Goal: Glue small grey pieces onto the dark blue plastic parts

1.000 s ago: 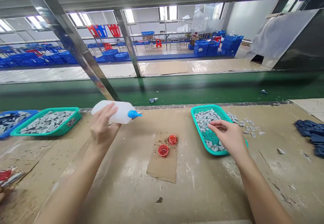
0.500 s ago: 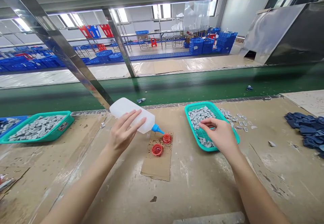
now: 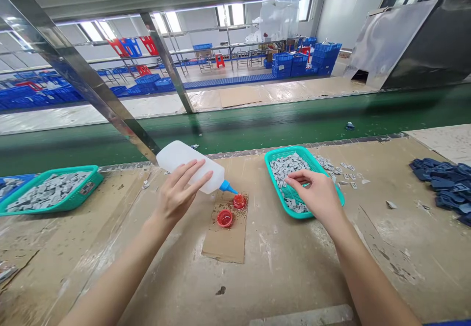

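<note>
My left hand (image 3: 180, 188) is wrapped round a white squeeze bottle (image 3: 191, 165), tilted so that its blue nozzle (image 3: 228, 187) points down to the right. The nozzle tip is at the rim of the farther red cap (image 3: 239, 201); a nearer red cap (image 3: 224, 218) holds some liquid. Both caps stand on a cardboard piece (image 3: 224, 246). Over a green basket (image 3: 282, 201) of small grey plastic parts (image 3: 289, 169), my right hand (image 3: 317, 191) has thumb and forefinger pinched together. Whatever lies between those fingertips is too small to make out.
Another green basket (image 3: 75, 199) of grey parts stands at the left. Loose grey parts (image 3: 348, 173) lie right of the nearer basket, and dark blue pieces (image 3: 447, 186) are heaped at far right. Behind the table runs a green conveyor belt (image 3: 235, 127), with a slanted metal post (image 3: 84, 78) at left.
The view has shifted slightly, and small pieces on the belt have moved left. Both hands keep nearly the same pose, the bottle still tilted at the farther cap.
</note>
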The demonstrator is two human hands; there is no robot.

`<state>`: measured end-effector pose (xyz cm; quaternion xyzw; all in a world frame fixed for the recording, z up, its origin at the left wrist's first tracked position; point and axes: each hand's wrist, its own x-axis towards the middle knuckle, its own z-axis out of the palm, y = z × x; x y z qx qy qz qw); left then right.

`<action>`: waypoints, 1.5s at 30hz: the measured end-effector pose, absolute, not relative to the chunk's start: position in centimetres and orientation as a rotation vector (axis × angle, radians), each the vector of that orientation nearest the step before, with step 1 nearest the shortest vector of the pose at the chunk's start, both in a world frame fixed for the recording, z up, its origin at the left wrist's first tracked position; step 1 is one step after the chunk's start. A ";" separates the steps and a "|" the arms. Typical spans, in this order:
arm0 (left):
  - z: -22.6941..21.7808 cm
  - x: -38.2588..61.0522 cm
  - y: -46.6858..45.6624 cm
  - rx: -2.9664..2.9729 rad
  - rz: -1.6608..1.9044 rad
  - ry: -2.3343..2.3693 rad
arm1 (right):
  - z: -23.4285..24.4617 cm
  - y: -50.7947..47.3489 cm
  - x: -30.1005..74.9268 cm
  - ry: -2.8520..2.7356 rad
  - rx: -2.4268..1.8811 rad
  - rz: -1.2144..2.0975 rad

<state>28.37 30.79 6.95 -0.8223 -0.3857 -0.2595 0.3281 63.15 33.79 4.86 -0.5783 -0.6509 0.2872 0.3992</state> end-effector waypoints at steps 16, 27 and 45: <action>6.6 28.2 30.8 -2.159 -0.677 -1.057 | 4.8 33.8 63.3 -1.647 -1.455 0.708; 5.9 28.3 30.3 -2.178 -0.859 -1.368 | 4.7 33.7 63.1 -1.634 -1.460 0.729; 7.4 13.3 28.8 -1.240 -1.795 -2.012 | 3.9 33.5 63.0 -1.535 -1.511 0.859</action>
